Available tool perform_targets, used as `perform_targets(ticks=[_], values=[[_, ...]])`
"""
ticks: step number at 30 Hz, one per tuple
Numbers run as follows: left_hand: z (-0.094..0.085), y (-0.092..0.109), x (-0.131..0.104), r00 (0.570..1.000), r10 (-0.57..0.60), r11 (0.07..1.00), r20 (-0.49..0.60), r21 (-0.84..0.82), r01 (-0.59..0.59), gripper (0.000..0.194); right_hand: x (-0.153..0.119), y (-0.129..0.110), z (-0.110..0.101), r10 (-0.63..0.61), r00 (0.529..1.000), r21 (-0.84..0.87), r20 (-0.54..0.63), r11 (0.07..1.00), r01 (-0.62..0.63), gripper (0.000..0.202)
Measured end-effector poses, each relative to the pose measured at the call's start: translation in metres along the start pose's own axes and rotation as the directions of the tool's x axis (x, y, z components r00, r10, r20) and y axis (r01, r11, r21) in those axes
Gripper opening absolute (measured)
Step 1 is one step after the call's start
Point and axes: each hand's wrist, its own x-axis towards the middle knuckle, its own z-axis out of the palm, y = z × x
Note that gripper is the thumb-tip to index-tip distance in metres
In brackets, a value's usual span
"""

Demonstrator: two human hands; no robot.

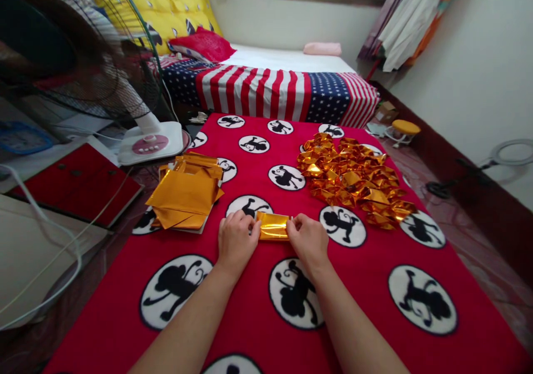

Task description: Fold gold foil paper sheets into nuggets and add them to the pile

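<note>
A small folded strip of shiny gold foil paper [273, 227] lies crosswise at the middle of the red cloth. My left hand [238, 239] pinches its left end, and my right hand [308, 242] pinches its right end, both with fingers closed. To the left rests a stack of flat gold foil sheets [183, 192], with some white edges showing. A heap of folded gold foil pieces [353, 177] is spread at the right, beyond my right hand.
The red cloth [353, 302] has monkey prints in white circles. A fan base [150, 142] and a red panel [77, 181] stand left. Behind is a bed with a striped cover [258, 94]. A yellow stool [406, 127] is at the right.
</note>
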Motion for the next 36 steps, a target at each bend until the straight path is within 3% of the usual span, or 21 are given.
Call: perform_targets(ticks=[19,31,36], values=[[0.0009,0.0008,0.001,1.0,0.009,1.0,-0.012,0.011,-0.009,0.022,-0.0003,-0.0026,0.0,0.003,1.0,-0.073,-0.002,0.997,-0.003,0.025],[-0.0071,0.0086,0.0007,0.992,-0.103,0.994,0.08,0.035,0.1,0.014,0.0004,-0.0061,-0.0011,0.031,0.999,-0.102,0.029,0.994,-0.028,0.024],[-0.0066,0.0078,-0.0001,0.994,-0.053,0.999,0.091,0.0,0.053,0.013,-0.0017,-0.0066,-0.0012,0.031,1.0,-0.069,-0.002,0.997,-0.031,0.014]])
